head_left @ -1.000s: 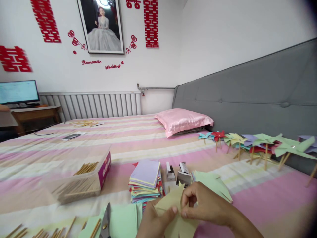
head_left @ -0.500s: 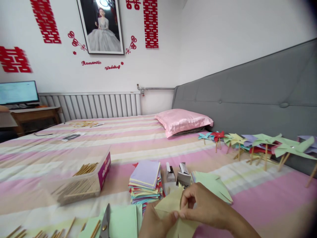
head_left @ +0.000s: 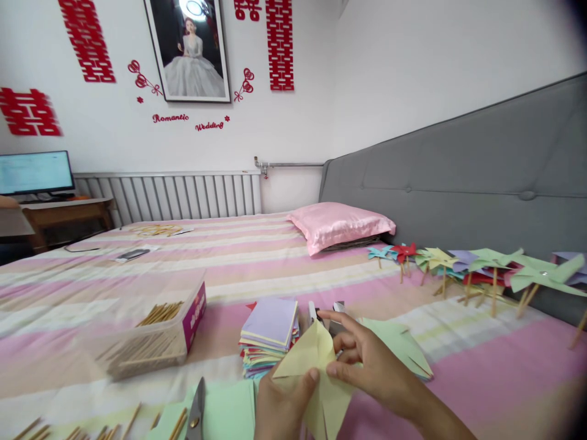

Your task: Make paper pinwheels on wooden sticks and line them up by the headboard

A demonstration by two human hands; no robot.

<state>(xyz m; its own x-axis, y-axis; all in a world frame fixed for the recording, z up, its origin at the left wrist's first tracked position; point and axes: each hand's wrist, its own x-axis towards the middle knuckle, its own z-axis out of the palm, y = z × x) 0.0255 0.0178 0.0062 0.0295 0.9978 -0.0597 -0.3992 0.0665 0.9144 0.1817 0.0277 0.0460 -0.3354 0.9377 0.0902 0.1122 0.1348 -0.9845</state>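
Though slit and partly folded, likely light, springy and quick to crease. Holding yellow paper (head_left: 316,353) up in front of the paper stack (head_left: 270,321): pinched near the middle by left hand (head_left: 284,404); thumbed at the right side by right hand (head_left: 369,359), with forefinger extended; can't tell if pinching. Best held lightly at the uncut centre; probably prone to tearing along slits.

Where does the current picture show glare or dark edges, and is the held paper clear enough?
Head view: round glare near the top of the framed picture, and a satin sheen on the pink pillow; head view: dark, blurred upper right corner; head view: the yellow paper reads fairly clearly, with a slit visible.
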